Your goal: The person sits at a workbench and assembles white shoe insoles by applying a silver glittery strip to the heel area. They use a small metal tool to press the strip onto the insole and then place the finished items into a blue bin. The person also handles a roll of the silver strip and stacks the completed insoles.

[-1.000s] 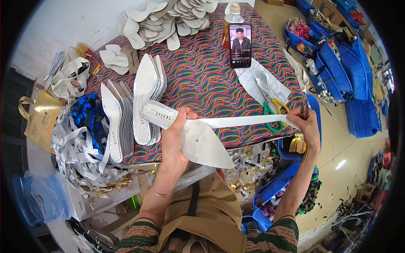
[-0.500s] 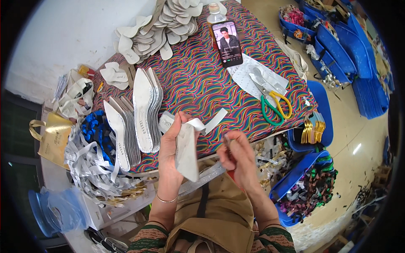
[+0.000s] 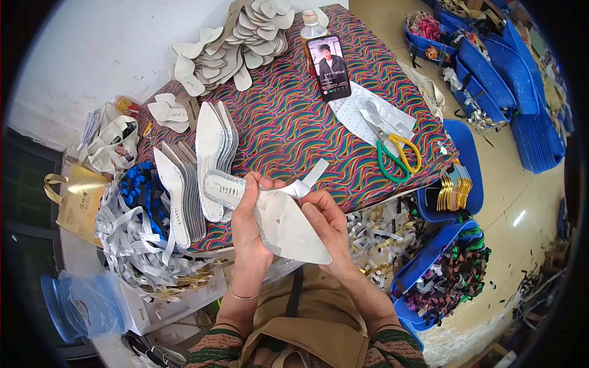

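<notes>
Fingers of the left hand are closed around the narrow middle of a pale shoe insole, thumb on top. The right hand pinches the insole's right edge, its thumb lying on the upper face. Both hands hold it at the near edge of the patterned surface, its pointed end toward the person. A white strip bends out beside the left fingertips, its free end pointing away. Just left of the insole's rounded end stands a stack of silver-edged insoles, with a second stack beside it. Scissors with green and yellow handles lie to the right, partly on a white sheet, near an upright phone leaning by a bottle.
</notes>
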Motion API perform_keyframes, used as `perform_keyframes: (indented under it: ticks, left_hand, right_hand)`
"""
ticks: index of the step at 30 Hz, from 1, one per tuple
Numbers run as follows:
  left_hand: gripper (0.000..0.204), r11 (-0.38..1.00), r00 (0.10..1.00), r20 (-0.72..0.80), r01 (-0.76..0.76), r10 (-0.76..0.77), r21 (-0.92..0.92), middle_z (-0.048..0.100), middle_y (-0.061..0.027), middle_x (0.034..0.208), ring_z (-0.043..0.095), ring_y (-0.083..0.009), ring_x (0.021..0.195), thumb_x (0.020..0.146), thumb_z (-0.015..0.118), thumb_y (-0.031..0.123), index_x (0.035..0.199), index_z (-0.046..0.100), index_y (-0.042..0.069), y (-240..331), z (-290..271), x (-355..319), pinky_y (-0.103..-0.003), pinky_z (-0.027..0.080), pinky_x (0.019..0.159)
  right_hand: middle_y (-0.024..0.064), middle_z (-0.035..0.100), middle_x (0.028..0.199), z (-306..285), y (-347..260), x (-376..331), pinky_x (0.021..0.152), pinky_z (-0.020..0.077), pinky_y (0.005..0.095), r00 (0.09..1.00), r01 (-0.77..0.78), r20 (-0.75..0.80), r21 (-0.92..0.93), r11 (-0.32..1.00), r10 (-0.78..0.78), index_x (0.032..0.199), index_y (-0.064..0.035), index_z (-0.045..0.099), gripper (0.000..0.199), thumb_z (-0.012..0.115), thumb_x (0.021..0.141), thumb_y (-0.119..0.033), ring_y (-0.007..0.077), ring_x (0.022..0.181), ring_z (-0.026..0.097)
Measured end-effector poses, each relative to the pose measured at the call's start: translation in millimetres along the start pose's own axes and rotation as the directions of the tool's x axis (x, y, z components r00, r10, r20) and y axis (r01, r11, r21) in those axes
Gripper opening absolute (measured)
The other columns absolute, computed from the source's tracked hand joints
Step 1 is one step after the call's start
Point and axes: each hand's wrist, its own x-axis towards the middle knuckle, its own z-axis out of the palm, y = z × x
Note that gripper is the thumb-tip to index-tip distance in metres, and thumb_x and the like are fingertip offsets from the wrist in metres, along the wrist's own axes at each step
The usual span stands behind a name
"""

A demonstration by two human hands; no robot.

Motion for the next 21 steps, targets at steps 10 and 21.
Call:
perform_keyframes:
  ticks: [10,21]
  left_hand:
    - [0.019,0.988,0.995,-0.019,-0.097,0.1,0.118,0.061,-0.0051,0.09,0.066,-0.0248,0.093,0.1,0.062,0.025,0.106,0.057,0.009,-6,-2,-6,-0.042,0.057,0.084]
    - [0.022,0.913,0.981,0.156,-0.169,0.118,0.371,0.07,-0.0228,0.102,0.07,-0.0263,0.09,0.098,0.062,0.016,0.112,0.06,-0.001,-3,-5,-16,-0.04,0.059,0.075]
  right_hand:
    - [-0.004,0.056,0.084,5,-4,3,0.062,0.038,0.0207,0.997,0.032,-0.069,-0.095,0.995,-0.039,0.095,-0.0044,0.06,0.007,0.059,0.1,-0.01,0.0009,0.073,0.049]
    - [-0.0045,0.05,0.064,-13,-27,18,0.044,0.021,0.0211,0.992,-0.1,-0.071,0.016,0.995,0.101,0.086,-0.0046,0.061,0.023,0.063,0.099,-0.024,0.0014,0.048,0.032]
